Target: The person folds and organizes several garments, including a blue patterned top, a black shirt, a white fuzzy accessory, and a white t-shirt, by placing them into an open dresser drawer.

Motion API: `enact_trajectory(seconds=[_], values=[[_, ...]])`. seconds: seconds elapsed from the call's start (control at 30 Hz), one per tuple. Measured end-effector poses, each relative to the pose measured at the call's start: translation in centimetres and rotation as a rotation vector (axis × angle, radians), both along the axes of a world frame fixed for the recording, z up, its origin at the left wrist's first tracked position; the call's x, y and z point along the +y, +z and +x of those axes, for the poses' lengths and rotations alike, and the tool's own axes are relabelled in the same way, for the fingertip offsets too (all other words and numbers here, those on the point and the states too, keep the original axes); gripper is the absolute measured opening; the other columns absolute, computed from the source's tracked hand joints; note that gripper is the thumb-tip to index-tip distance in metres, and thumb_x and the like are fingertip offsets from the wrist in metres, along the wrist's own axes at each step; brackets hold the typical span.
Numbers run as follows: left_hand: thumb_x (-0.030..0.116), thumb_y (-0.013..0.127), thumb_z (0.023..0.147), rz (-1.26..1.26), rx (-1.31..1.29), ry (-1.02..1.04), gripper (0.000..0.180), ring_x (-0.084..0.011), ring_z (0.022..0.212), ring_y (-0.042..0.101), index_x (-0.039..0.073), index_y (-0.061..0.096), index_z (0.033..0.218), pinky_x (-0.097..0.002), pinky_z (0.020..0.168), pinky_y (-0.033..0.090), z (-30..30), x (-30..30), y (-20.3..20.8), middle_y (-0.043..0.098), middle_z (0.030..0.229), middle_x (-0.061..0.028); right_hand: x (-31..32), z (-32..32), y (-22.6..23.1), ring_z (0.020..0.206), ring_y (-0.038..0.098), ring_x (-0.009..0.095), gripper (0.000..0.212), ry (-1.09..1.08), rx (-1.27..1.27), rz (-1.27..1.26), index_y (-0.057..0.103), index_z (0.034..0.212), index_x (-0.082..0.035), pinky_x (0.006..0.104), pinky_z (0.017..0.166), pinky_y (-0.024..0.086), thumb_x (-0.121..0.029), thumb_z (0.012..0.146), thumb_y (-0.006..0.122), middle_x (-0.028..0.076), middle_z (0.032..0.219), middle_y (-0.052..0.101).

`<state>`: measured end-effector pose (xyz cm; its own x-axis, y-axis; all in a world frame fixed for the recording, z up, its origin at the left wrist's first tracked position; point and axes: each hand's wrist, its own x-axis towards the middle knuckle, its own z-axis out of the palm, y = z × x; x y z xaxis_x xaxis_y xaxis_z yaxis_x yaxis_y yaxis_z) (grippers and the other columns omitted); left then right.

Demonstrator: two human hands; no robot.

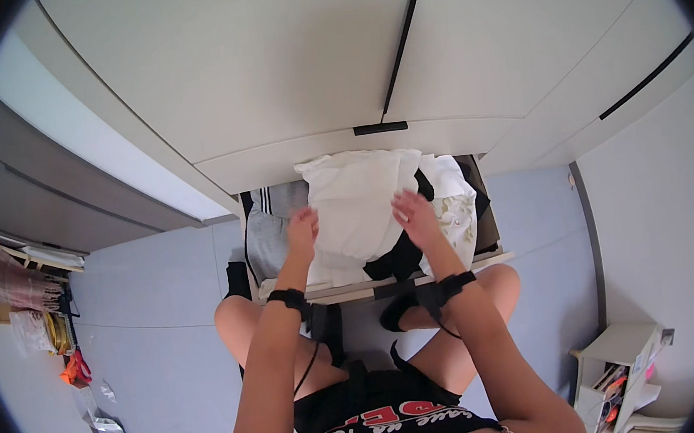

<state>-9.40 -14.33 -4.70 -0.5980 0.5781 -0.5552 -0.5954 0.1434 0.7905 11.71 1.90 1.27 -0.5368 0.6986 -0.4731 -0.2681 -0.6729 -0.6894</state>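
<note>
A folded white garment point(354, 203) lies on top of other clothes in a pulled-out drawer in front of me. Along its left edge is my left hand point(304, 229), its fingers loosely bent and the tips close to the cloth; whether they touch it is unclear. Across from it, my right hand point(416, 216) has its fingers apart at the garment's right edge. Grey clothing point(267, 237) with dark stripes fills the drawer's left side. A black garment point(397, 260) shows beneath the white one, and a white patterned garment point(453, 206) lies to the right.
The drawer's front panel point(362, 291) stands between my legs. Tall pale cabinet doors point(266, 66) rise behind it. At the far left are a pink plaid cloth point(10, 270) and orange-handled scissors point(76, 369). A small white shelf unit point(622, 344) stands at lower right.
</note>
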Motion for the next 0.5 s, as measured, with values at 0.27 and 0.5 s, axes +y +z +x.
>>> enact_trajectory(seconds=[0.27, 0.5], values=[[0.019, 0.073, 0.065, -0.372, 0.31, -0.048, 0.059, -0.0201, 0.087, 0.054, -0.002, 0.046, 0.113, -0.031, 0.072, 0.045, 7.6, -2.7, -4.6, 0.054, 0.099, -0.0116, -8.4, 1.2, -7.0, 0.074, 0.057, 0.02, 0.03, 0.149, -0.62, 0.135, 0.058, 0.093, -0.003, 0.0324, 0.07, 0.044, -0.02, 0.07, 0.069, 0.007, 0.085, 0.061], [0.036, 0.07, 0.068, -0.353, 0.529, -0.425, 0.07, -0.0241, 0.094, 0.054, -0.004, 0.041, 0.118, -0.0344, 0.077, 0.045, 6.0, -3.6, 0.8, 0.054, 0.102, -0.0169, -7.7, -0.2, 1.1, 0.082, 0.057, 0.017, 0.042, 0.338, -0.598, 0.386, 0.057, 0.098, 0.007, 0.0283, 0.071, 0.045, -0.025, 0.073, 0.068, 0.011, 0.092, 0.061]])
